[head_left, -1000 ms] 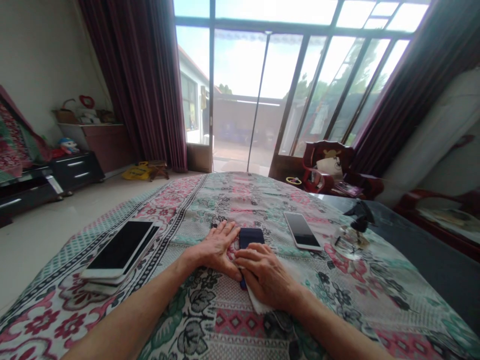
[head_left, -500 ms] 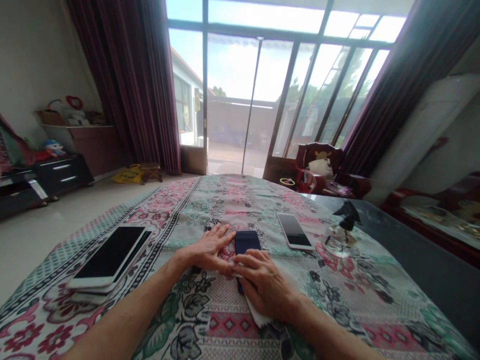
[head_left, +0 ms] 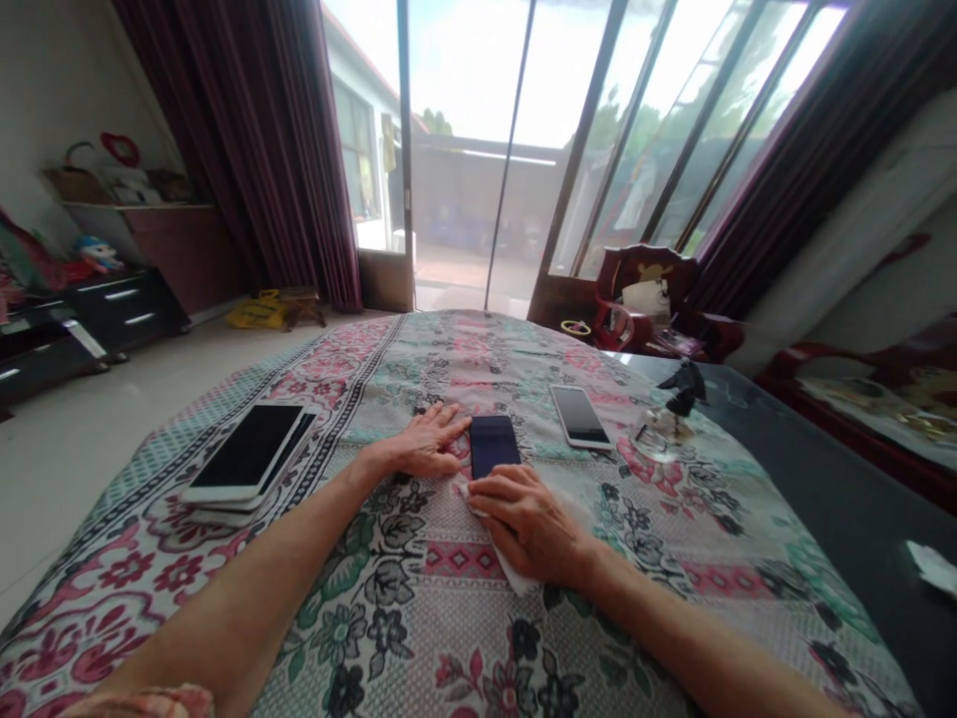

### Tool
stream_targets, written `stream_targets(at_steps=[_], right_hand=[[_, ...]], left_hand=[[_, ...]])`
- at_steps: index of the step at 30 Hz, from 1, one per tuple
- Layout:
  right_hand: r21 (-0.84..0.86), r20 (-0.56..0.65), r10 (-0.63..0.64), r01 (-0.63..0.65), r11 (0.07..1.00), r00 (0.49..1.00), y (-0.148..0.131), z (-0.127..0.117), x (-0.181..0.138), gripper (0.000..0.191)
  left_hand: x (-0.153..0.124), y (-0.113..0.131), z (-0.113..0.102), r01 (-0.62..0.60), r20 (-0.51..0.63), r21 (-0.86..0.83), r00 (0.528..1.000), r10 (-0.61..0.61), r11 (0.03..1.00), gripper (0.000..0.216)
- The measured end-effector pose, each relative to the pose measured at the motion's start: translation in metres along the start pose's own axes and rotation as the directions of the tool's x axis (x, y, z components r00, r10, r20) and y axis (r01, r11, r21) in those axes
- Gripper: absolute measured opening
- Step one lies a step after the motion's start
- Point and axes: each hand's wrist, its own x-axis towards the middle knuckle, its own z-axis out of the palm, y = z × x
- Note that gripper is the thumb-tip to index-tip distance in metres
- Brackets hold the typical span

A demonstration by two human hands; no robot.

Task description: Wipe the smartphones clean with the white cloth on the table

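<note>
A dark smartphone (head_left: 493, 444) lies flat on the patterned tablecloth between my hands, its near end covered by my right hand. My left hand (head_left: 426, 444) rests flat with fingers spread, the fingertips at the phone's left edge. Bent over a white cloth or tissue (head_left: 515, 576), my right hand (head_left: 527, 524) presses it on the lower part of the phone. To the right lies a white phone (head_left: 580, 417) with a dark screen. On the left is a small stack of white devices, topped by a larger one with a black screen (head_left: 246, 449).
The floral tablecloth (head_left: 464, 638) covers the table. A clear glass spray bottle with a black top (head_left: 673, 414) stands at the right. Beyond it is a dark tabletop (head_left: 793, 449) with a white paper (head_left: 934, 566). A carved chair (head_left: 650, 289) and glass doors are farther back.
The view has tilted down, so everything sits higher in the picture. My right hand has slid toward me with the cloth, baring more of the phone; my left thumb has come away from it.
</note>
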Motion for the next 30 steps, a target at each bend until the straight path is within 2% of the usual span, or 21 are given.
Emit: stream_targets(at_steps=[9, 13, 15, 17, 19, 20, 22, 24, 30], right_hand=[[0.032, -0.081, 0.047, -0.044, 0.999, 0.996, -0.006, 0.003, -0.005, 0.027], [0.056, -0.199, 0.101, -0.091, 0.994, 0.975, 0.001, 0.004, -0.009, 0.022], [0.046, -0.31, 0.191, -0.186, 0.981, 0.931, 0.009, 0.005, -0.012, 0.021], [0.053, -0.427, 0.295, -0.302, 0.952, 0.855, 0.018, 0.006, -0.013, 0.022], [0.067, -0.488, 0.373, -0.393, 0.917, 0.789, 0.027, 0.008, -0.014, 0.024], [0.066, -0.487, 0.398, -0.422, 0.904, 0.777, 0.03, 0.01, -0.014, 0.024], [0.04, -0.441, 0.415, -0.445, 0.895, 0.796, 0.034, 0.012, -0.014, 0.025], [-0.013, -0.376, 0.392, -0.428, 0.904, 0.84, 0.033, 0.012, -0.014, 0.024], [-0.156, -0.202, 0.315, -0.348, 0.924, 0.927, 0.014, 0.007, -0.006, 0.029]], left_hand=[[0.0, 0.012, 0.009, 0.075, -0.134, -0.053, 0.988, -0.081, 0.996, 0.077], [0.001, 0.015, 0.011, 0.083, -0.147, -0.092, 0.985, -0.096, 0.992, 0.082], [0.001, 0.014, 0.011, 0.076, -0.138, -0.107, 0.986, -0.09, 0.991, 0.083], [0.001, 0.013, 0.011, 0.079, -0.135, -0.112, 0.986, -0.094, 0.991, 0.083], [0.001, 0.012, 0.011, 0.082, -0.135, -0.11, 0.986, -0.097, 0.991, 0.083], [0.002, 0.012, 0.011, 0.082, -0.136, -0.108, 0.986, -0.097, 0.991, 0.083], [0.002, 0.012, 0.012, 0.083, -0.136, -0.103, 0.986, -0.097, 0.991, 0.083], [0.003, 0.011, 0.012, 0.085, -0.132, -0.098, 0.987, -0.097, 0.992, 0.083], [0.003, 0.011, 0.011, 0.088, -0.126, -0.099, 0.987, -0.1, 0.991, 0.082]])
